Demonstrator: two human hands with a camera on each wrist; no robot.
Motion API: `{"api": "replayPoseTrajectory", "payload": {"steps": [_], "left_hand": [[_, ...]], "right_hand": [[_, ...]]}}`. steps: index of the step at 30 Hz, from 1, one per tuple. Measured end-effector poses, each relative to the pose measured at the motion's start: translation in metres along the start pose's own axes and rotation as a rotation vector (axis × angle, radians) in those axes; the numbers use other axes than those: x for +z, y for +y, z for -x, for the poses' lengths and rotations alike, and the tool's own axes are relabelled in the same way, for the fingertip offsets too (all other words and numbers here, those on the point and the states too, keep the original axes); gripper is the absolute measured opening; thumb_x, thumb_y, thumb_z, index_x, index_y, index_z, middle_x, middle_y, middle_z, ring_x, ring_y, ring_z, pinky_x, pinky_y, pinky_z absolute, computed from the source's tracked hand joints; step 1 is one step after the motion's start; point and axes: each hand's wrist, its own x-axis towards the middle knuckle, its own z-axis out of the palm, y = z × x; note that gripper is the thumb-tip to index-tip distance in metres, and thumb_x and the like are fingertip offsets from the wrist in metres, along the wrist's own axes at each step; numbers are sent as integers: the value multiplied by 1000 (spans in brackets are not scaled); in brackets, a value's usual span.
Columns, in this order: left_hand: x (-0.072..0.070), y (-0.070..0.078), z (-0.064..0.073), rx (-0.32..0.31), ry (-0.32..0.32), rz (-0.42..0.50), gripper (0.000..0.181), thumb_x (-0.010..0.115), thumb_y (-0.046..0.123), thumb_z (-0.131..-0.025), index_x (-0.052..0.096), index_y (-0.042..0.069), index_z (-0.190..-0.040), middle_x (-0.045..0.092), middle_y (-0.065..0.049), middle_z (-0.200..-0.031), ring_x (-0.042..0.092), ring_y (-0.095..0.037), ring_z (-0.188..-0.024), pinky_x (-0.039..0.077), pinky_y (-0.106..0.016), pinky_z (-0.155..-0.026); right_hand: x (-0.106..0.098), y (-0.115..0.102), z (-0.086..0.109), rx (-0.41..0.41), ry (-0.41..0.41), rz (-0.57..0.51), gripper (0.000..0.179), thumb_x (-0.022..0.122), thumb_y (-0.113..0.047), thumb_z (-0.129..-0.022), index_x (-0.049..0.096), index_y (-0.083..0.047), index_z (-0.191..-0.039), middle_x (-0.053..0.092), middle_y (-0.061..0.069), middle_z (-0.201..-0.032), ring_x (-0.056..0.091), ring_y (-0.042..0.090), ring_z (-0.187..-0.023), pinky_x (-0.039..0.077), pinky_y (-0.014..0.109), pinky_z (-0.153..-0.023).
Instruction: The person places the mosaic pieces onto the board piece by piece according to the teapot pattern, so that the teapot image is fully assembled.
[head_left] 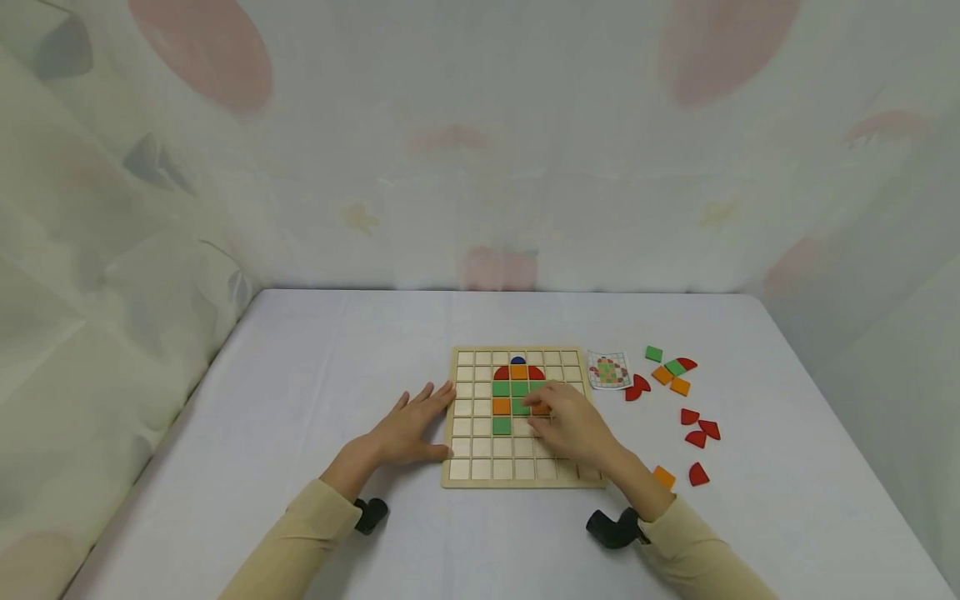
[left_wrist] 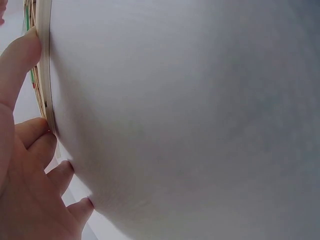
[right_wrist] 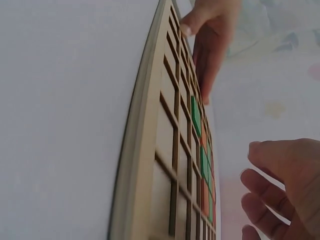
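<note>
A wooden grid board (head_left: 472,470) lies on the table, with green, orange, red and blue pieces set in its cells. Spread along its left edge, my left hand (head_left: 408,429) touches the frame with thumb and fingertips. My right hand (head_left: 573,421) hovers above the right part of the board, close to an orange square (head_left: 541,409) that it partly covers. In the right wrist view, the thumb and fingers of that hand (right_wrist: 285,185) are apart, and no piece shows between them. A green square (head_left: 501,426) sits lowest in the pattern.
A small printed pattern card (head_left: 609,370) lies against the board's right side. Loose red quarter-round pieces (head_left: 699,474), orange squares (head_left: 680,386) and green squares (head_left: 654,353) are scattered to the right on the white tablecloth (head_left: 360,350). Patterned curtains surround the table.
</note>
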Motion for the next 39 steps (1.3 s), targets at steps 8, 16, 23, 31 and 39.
{"api": "replayPoseTrajectory", "payload": {"steps": [8,16,23,31,39], "left_hand": [[0,1,-1,-2,2,-4,89,72,37,-77,23,12,-147,17,-2,-154,12,-30,-141,8,-58,-110],[1,0,-2,-21,-1,-3,90,72,37,-77,22,13,-148,15,0,-154,11,-29,-142,7,-56,-111],[2,-2,-2,-17,1,-5,90,72,37,-77,22,13,-148,16,0,-154,11,-29,-142,7,-57,-111],[1,-1,-1,-13,-1,4,90,72,37,-77,23,13,-147,16,-1,-154,11,-29,-141,7,-57,-110],[1,-2,0,-7,3,-2,90,72,37,-77,22,13,-148,16,0,-154,11,-29,-141,7,-57,-110]], "right_hand": [[-26,22,25,-7,52,-50,22,72,-10,-78,65,-11,-99,62,-2,-96,55,13,-84,51,30,-72],[-42,44,58,23,65,10,26,74,-10,-76,64,-16,-99,61,-5,-95,54,11,-87,51,31,-73],[-51,60,85,91,64,46,30,76,-10,-74,64,-18,-100,59,-10,-97,54,10,-87,51,31,-74],[-62,71,114,165,51,83,32,78,-12,-70,64,-18,-98,59,-11,-93,53,7,-84,51,26,-72],[-65,76,131,212,9,128,34,80,-17,-67,63,-19,-96,55,-13,-89,44,4,-76,44,19,-64]]}}
